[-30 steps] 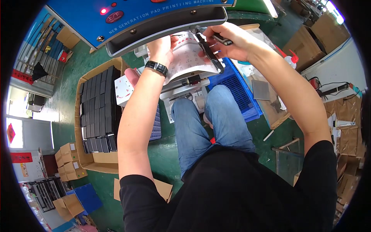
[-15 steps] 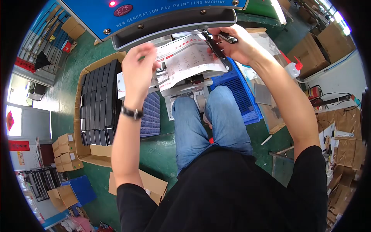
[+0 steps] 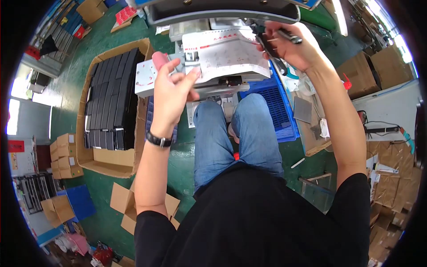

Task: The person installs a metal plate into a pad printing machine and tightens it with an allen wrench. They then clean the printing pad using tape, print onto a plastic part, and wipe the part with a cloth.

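Observation:
My left hand (image 3: 171, 95) is over the left side of the machine bed, thumb and fingers apart, with nothing visible between them. A pink rounded shape (image 3: 160, 60) shows at its fingertips; what it is I cannot make out. Just right of the thumb is a small metal fixture (image 3: 192, 57), beside a printed paper sheet (image 3: 233, 55) with red lettering that covers the bed. My right hand (image 3: 296, 51) is curled around a black pen-like tool (image 3: 289, 36) at the sheet's right edge. A long black bar (image 3: 270, 52) slants along its fingertips; whether they grip it is unclear.
The machine's grey lower housing (image 3: 222, 12) overhangs both hands. At left, a cardboard box (image 3: 81, 153) holds stacked black cases (image 3: 111, 98). A blue crate (image 3: 278, 109) lies right of my knees, beside a side table (image 3: 318, 142). An open carton (image 3: 122, 198) stands on the floor.
The view has shifted, showing less of the machine's front. My left hand has come down and right towards the fixture, its fingers now spread. My right hand stays by the sheet's right edge.

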Demonstrator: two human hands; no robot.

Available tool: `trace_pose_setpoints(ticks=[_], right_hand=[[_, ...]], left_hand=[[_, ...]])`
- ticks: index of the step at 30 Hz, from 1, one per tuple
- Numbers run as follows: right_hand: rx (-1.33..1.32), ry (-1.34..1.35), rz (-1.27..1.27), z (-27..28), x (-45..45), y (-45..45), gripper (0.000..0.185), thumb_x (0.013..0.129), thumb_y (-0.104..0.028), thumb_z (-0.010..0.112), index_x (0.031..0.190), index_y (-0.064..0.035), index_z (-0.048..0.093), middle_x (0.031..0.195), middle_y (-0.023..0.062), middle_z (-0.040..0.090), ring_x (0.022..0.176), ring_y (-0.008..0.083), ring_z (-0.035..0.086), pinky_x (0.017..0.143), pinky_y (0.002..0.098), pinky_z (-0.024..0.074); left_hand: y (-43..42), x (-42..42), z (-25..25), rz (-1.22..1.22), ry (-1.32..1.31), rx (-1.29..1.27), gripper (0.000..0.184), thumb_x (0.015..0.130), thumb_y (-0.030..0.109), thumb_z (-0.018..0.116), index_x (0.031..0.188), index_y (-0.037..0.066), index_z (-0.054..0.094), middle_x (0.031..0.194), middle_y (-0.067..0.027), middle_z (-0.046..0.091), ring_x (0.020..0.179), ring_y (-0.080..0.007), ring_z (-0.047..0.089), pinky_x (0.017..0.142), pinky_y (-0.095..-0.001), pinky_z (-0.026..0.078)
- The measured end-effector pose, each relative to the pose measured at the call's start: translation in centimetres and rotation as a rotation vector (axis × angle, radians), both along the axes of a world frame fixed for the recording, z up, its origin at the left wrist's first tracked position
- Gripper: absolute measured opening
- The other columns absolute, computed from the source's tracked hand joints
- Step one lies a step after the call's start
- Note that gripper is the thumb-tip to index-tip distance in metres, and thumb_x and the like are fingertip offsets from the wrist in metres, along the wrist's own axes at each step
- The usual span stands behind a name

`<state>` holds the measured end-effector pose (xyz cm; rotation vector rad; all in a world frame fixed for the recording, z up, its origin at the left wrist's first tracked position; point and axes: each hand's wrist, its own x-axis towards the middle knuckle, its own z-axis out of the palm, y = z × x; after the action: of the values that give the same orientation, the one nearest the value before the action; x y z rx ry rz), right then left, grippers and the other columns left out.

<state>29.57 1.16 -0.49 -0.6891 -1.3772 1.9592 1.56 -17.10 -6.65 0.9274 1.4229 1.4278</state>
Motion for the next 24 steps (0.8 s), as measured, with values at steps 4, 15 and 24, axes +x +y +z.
trace_pose_setpoints(ticks=[4,15,24], right_hand=[[-0.002,0.087,0.249,-0.6,0.7,1.4,0.031,0.106,-0.028,0.056,0.121,-0.0046,0.071,0.111,0.0146,0.066,0.104,0.0433,0.072,0.084,0.0529,0.0562],[0.054,0.153,0.164,1.5,0.3,-2.8,0.032,0.104,-0.026,0.055,0.124,-0.0056,0.069,0.111,0.0159,0.066,0.124,0.0381,0.059,0.103,0.0569,0.048],[-0.027,0.035,0.067,1.2,0.0,-2.4,0.027,0.103,-0.024,0.058,0.11,0.001,0.068,0.098,0.0157,0.065,0.093,0.0414,0.072,0.075,0.0472,0.0576]], left_hand=[[0.9,-0.3,-1.2,-0.006,-0.449,-0.009,0.051,0.094,0.013,0.077,0.135,-0.008,0.055,0.09,-0.0093,0.069,0.068,-0.0135,0.067,0.058,-0.0219,0.054],[3.8,1.4,-0.2,-0.225,-0.8,0.024,0.045,0.102,0.012,0.063,0.14,-0.009,0.054,0.133,-0.0281,0.063,0.117,-0.0366,0.068,0.094,-0.0474,0.061],[6.5,0.8,-3.6,-0.627,-1.53,0.325,0.058,0.105,0.012,0.052,0.155,-0.011,0.033,0.157,-0.0338,0.045,0.144,-0.0495,0.047,0.12,-0.0658,0.039]])
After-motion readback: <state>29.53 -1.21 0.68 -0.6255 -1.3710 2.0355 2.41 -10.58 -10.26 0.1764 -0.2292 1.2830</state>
